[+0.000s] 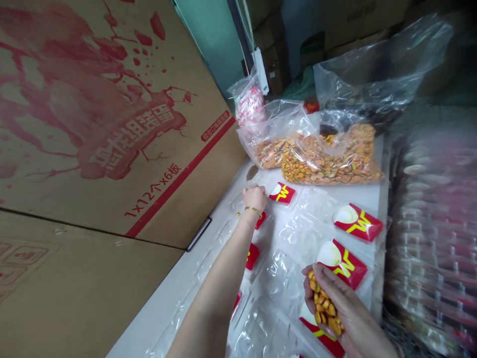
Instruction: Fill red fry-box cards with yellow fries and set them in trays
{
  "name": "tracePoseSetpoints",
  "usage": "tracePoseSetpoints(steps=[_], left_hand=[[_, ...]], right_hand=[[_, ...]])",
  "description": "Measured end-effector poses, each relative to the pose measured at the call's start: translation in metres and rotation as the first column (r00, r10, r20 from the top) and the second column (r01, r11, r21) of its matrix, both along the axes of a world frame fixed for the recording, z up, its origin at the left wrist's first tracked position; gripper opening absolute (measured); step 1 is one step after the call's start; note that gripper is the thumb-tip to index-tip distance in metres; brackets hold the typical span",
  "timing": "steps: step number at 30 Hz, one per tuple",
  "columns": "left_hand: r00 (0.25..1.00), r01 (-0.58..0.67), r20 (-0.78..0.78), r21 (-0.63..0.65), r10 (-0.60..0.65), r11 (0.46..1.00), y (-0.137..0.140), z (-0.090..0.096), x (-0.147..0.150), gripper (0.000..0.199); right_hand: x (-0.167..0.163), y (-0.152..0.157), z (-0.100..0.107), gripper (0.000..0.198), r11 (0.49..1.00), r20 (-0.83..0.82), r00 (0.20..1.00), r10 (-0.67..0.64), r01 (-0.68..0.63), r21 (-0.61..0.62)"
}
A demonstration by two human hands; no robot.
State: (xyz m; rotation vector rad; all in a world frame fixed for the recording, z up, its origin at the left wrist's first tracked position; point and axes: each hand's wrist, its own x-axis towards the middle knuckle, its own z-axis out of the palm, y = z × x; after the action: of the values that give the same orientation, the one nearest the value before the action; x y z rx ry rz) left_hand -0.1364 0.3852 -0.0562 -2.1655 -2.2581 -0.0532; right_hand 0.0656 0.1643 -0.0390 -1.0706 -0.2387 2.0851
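Note:
My left hand (255, 196), with a gold bangle at the wrist, reaches far over the clear plastic trays, fingers closed downward. Whatever it pinches is hidden. Beside it lies a red card pouch (282, 193) with a yellow M-like mark. Cupped in my right hand (348, 298) is a handful of small orange pieces (325, 307) with dark edges. That hand is above the near right trays, in front of another red pouch (352, 268). More red pouches (363, 223) sit in the clear blister trays (279, 271), each with a pale round top; my left arm covers some.
Clear bags of orange pieces (328, 161) stand at the table's far end, near a bag of red-and-white items (249, 107). Large cardboard cartons (112, 124) wall off the left side. Stacked clear plastic packs (432, 238) rise at the right, blurred.

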Motion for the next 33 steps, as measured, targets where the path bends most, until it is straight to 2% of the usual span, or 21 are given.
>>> tracePoseSetpoints(steps=[5,9,12,14,17,20,27,30,33], left_hand=[[0.999,0.034,-0.027,-0.184,-0.04,0.982,-0.012,0.015,-0.005,0.03],[0.998,0.056,0.016,-0.169,-0.054,0.984,-0.046,0.029,-0.018,0.048],[0.999,0.03,-0.018,-0.262,-0.036,0.965,-0.082,0.021,-0.019,0.067],[0.998,-0.016,-0.069,-0.309,-0.006,0.951,-0.1,0.01,-0.015,0.069],[0.99,-0.1,-0.128,-0.323,0.061,0.941,-0.112,-0.004,-0.008,0.066],[0.988,-0.138,-0.112,-0.359,0.104,0.923,-0.112,-0.007,-0.007,0.068],[0.99,-0.136,-0.073,-0.3,0.12,0.944,-0.123,0.003,-0.003,0.072],[0.993,-0.117,-0.052,-0.203,0.109,0.972,-0.151,0.015,0.006,0.077],[0.996,-0.093,-0.026,-0.135,0.09,0.987,-0.193,0.02,0.013,0.08]], right_hand=[[0.0,0.004,0.01,0.039,1.0,0.014,1.0,0.01,-0.01,0.02],[0.001,0.0,0.013,0.04,1.0,0.01,1.0,0.022,-0.022,0.012],[0.003,-0.006,0.012,0.04,0.999,0.026,0.999,0.035,-0.035,-0.003],[0.003,-0.01,0.013,0.041,0.999,0.026,0.998,0.049,-0.049,-0.014],[0.003,-0.017,0.019,0.042,0.996,0.011,0.996,0.093,-0.093,-0.013],[0.005,-0.023,0.026,0.042,0.994,0.028,0.993,0.111,-0.111,0.004],[0.015,-0.037,0.032,0.053,0.993,0.101,0.988,0.121,-0.122,-0.001],[0.022,-0.043,0.031,0.055,0.993,0.123,0.985,0.118,-0.117,-0.017],[0.03,-0.049,0.025,0.057,0.994,0.125,0.986,0.111,-0.109,-0.024]])
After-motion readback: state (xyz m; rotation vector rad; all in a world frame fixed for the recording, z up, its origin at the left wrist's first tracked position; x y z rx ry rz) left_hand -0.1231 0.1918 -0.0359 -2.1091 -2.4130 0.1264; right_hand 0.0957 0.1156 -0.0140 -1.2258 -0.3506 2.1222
